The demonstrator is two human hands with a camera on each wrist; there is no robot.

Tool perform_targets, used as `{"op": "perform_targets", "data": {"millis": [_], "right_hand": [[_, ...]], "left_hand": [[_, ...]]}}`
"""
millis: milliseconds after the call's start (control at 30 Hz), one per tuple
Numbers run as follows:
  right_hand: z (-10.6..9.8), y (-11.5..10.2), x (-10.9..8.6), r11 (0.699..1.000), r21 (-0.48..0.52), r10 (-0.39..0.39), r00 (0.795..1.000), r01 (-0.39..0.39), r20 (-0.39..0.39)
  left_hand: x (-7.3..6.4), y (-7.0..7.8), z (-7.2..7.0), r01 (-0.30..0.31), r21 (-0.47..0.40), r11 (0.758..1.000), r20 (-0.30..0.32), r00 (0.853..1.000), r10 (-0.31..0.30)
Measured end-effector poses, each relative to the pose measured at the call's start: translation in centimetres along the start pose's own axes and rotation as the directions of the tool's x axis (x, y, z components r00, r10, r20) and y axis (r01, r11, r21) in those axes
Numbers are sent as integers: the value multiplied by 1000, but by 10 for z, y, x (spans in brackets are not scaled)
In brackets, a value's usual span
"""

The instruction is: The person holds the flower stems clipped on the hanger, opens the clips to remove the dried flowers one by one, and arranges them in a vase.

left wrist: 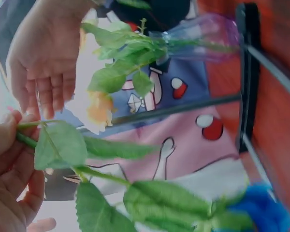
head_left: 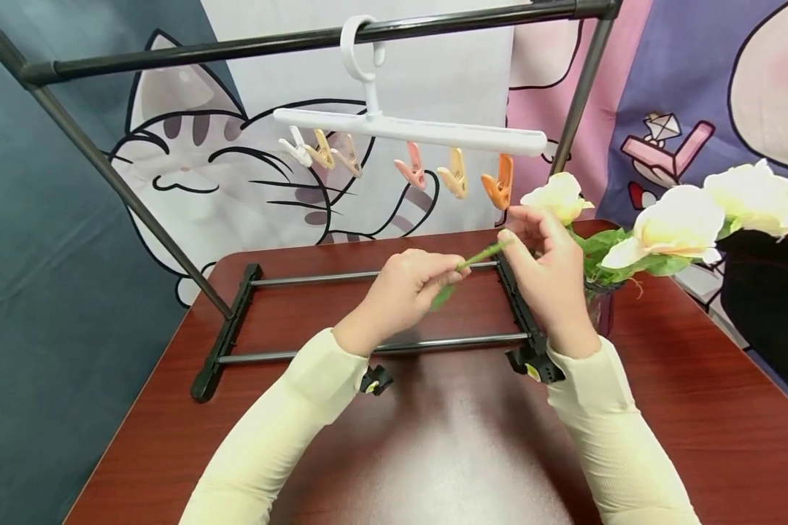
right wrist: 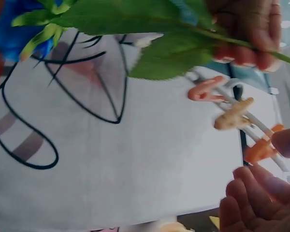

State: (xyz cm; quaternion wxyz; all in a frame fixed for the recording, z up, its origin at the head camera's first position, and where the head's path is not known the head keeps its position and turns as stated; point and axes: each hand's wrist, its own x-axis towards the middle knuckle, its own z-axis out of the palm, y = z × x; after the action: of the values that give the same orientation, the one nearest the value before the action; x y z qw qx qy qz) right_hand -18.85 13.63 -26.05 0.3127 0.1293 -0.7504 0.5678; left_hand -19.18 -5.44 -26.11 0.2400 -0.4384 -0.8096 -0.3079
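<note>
My left hand [head_left: 410, 284] pinches the green stem [head_left: 486, 253] of a blue rose [left wrist: 263, 208] between thumb and fingers. The bloom and its leaves [left wrist: 166, 198] hang below that hand in the left wrist view; in the head view the hand hides the bloom. The stem's bare end points up toward my right hand [head_left: 548, 266]. That hand is raised just under an orange clothespin [head_left: 499, 184], its thumb and fingers apart and its fingertips right at the pin's lower end. The clothespin hangs at the right end of a white hanger [head_left: 427, 131].
Several other clothespins, including a pink one [head_left: 411, 168] and a yellow one [head_left: 454, 175], hang along the hanger. A black rack [head_left: 236, 47] carries it over the brown table [head_left: 473, 445]. On the right, white roses [head_left: 670, 226] stand in a clear vase [head_left: 600, 306].
</note>
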Motion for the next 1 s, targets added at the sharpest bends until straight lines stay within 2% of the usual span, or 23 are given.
{"op": "perform_targets", "data": {"millis": [33, 67, 133, 233, 267, 300, 367, 400, 433, 467, 500, 567, 600, 633, 733, 867, 1000], "right_hand": [[-5, -2, -3, 1000, 0, 8, 1000, -8, 17], [-10, -3, -5, 1000, 13, 18, 999, -19, 38], [-23, -5, -8, 996, 76, 49, 996, -54, 75], [-42, -7, -8, 981, 174, 63, 992, -81, 106], [-47, -9, -9, 984, 166, 53, 992, -71, 112], [-52, -10, -9, 991, 129, 14, 993, -29, 120], [-54, -13, -12, 996, -22, -85, 984, 89, 157], [-53, -15, -15, 976, -133, -145, 970, 172, 194], [-50, -16, -17, 937, -231, -206, 949, 261, 237], [-45, -17, -21, 884, -309, -268, 922, 350, 278], [-39, -17, -24, 829, -360, -318, 891, 427, 324], [-25, -17, -32, 744, -415, -365, 838, 524, 405], [-18, -15, -35, 708, -424, -391, 813, 565, 431], [-12, -13, -38, 683, -433, -406, 798, 588, 445], [2, -7, -47, 642, -453, -429, 779, 619, 457], [13, 0, -55, 629, -463, -458, 779, 625, 428], [17, 6, -59, 656, -438, -475, 787, 615, 394]], "left_hand": [[-1, 2, -2, -62, 85, 995, 8, 998, 61], [-3, 3, -3, -114, 170, 979, 20, 993, 112], [-6, 5, -4, -196, 299, 934, 45, 980, 192], [-11, 6, -5, -261, 459, 849, 78, 964, 254], [-13, 5, -4, -272, 498, 824, 87, 960, 265], [-15, 5, -4, -280, 528, 801, 95, 957, 272], [-17, 5, -3, -290, 596, 749, 117, 954, 276], [-17, 6, -3, -294, 626, 723, 127, 952, 277], [-18, 6, -2, -296, 650, 700, 136, 952, 276], [-18, 7, 0, -298, 675, 675, 144, 951, 275], [-18, 7, 2, -300, 696, 652, 153, 950, 274], [-19, 9, 5, -303, 731, 612, 165, 948, 273], [-19, 10, 7, -304, 741, 599, 169, 947, 272], [-20, 11, 9, -305, 747, 590, 172, 947, 270], [-22, 15, 13, -304, 760, 575, 176, 947, 267], [-24, 17, 17, -303, 777, 551, 183, 947, 262], [-25, 20, 20, -310, 791, 527, 196, 945, 261]]}}
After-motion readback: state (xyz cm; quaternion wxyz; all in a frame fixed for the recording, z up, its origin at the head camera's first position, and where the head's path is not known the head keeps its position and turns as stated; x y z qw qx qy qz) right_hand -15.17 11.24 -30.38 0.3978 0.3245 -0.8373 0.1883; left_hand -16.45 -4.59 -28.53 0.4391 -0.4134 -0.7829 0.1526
